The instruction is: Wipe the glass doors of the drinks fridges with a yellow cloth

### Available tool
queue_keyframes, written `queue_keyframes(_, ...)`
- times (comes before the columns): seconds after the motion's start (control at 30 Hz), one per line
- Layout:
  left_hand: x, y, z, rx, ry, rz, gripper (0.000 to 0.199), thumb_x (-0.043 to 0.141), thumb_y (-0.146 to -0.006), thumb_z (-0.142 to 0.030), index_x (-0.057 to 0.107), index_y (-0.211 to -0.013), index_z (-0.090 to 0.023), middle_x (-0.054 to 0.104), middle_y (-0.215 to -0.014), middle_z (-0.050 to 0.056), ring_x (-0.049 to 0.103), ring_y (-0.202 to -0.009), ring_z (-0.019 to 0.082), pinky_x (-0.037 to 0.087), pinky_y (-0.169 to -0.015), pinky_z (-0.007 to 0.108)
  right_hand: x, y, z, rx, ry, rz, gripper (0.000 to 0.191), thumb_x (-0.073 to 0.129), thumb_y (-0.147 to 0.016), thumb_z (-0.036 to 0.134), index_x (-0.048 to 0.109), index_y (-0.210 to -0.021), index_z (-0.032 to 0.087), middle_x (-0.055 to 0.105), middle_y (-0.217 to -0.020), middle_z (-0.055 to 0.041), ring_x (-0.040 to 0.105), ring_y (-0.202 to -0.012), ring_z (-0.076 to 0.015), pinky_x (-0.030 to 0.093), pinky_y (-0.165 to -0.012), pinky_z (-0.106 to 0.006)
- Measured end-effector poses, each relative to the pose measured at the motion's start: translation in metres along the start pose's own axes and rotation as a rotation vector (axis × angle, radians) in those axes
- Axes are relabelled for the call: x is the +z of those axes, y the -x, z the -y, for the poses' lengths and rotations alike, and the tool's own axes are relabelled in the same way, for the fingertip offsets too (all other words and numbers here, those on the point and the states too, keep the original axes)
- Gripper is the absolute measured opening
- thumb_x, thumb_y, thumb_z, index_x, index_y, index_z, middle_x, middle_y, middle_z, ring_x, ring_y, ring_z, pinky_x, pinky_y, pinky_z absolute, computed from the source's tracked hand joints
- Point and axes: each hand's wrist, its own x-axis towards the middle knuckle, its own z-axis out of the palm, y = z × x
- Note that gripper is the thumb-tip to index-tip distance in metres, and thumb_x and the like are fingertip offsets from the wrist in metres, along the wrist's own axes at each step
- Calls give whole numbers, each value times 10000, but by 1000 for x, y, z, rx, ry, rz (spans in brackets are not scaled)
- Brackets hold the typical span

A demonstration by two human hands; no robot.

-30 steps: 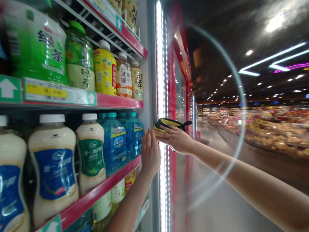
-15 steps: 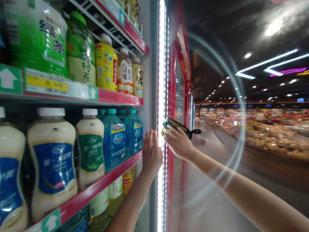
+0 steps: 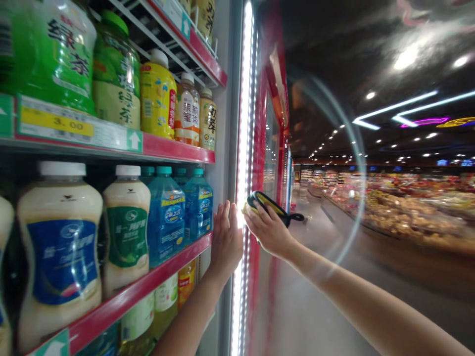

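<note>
Black-and-yellow pad with a short black strap, gripped in the right hand at the edge of a lit LED strip on a refrigerated display case. The right fingers wrap over the pad's yellow face, and the strap sticks out past the hand; whether the pad touches the glass cannot be told. Just left of it, the left hand is open and empty, palm forward and fingers straight up, close beside the blue-labelled water bottles and above the red shelf edge. Pale bottled drinks with blue labels stand on the same shelf. On the shelf above are green tea jugs over a price label reading 3.00. A red door frame runs to the right of the strip. Beyond the arms, blurred produce displays line a store aisle.
</note>
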Motion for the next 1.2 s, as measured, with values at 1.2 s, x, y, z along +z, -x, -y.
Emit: queue_keyframes(1.2,32,-42,-85,106,237,-37,787,479,-990,-165,75,-1658,-264,297,-1685,166,234,-1585,331,352,-1235,593,-94,48,-98,396,257,-146,521,512,-1005,248,518,-1519,332,483,-1606,-55,417,-1485,-371,331,-1196,-639)
